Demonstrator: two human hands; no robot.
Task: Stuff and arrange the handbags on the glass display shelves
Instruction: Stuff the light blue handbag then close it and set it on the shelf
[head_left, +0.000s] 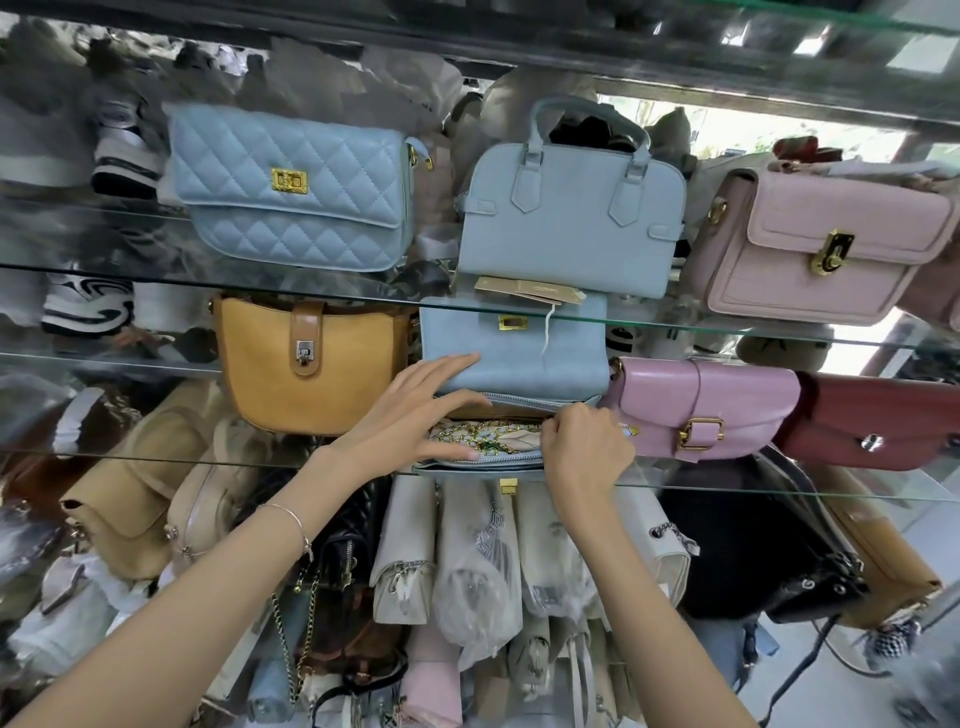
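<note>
- The light blue handbag (519, 358) lies open at the middle of the view, on the glass shelf (156, 458), its front edge at the shelf's near rim and its flap lifted toward 12 o'clock.
- In its mouth a gold chain (488, 434) lies coiled over a pale printed filling (511, 441).
- The left hand (415, 410) comes in from 7 o'clock. Its grip is released: the fingers are straight and spread, the upper ones resting on the flap and the zip edge, the thumb at the bag's near edge.
- A thin bracelet (293, 517) circles the left wrist.
- The right hand (584, 447) comes in from 5 o'clock. Its grip is clenched, and the curled fingers pinch the bag's zip edge at the right end of the mouth.
- At 9 o'clock of the open bag, just beside it, stands a mustard bag (306, 364).
- At 3 o'clock, touching it, lies a pink flap bag (696, 405), and beyond that a dark red bag (878, 426).
- On the upper shelf (156, 279), toward 12 o'clock, a quilted blue bag (291, 187), a blue top-handle bag (571, 218) and a pale pink bag (821, 244) stand in a row from left to right.
- Paper hang tags (530, 291) lie under the top-handle bag.
- At 6 o'clock, below the shelf, wrapped bags (467, 561) stand packed together.
</note>
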